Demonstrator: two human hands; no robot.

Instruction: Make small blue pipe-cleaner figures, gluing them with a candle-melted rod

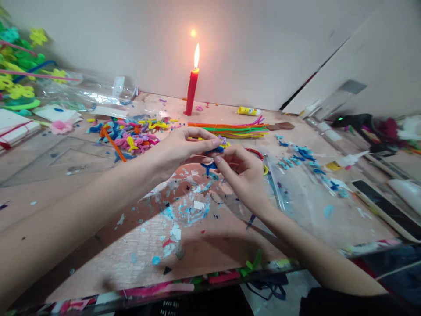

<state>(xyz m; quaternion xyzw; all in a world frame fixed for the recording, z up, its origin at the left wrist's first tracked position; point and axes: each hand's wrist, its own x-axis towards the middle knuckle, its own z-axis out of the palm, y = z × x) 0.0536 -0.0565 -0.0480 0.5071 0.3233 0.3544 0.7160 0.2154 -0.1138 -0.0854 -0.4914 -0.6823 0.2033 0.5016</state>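
Near the middle of the view, my left hand and my right hand meet over the table. Between their fingertips is a small dark blue fuzzy piece, pinched from both sides. Its exact shape is partly covered by my fingers. Behind my hands a lit red candle stands upright. A bundle of orange, green and yellow fuzzy stems lies just beyond my fingers. Red-handled scissors rest beside my right hand, partly hidden by it.
Small colourful fuzzy pieces are heaped at the left. Blue pieces lie at the right, near a glue bottle and a phone. A yellow tube lies at the back. Green and yellow flowers fill the far left.
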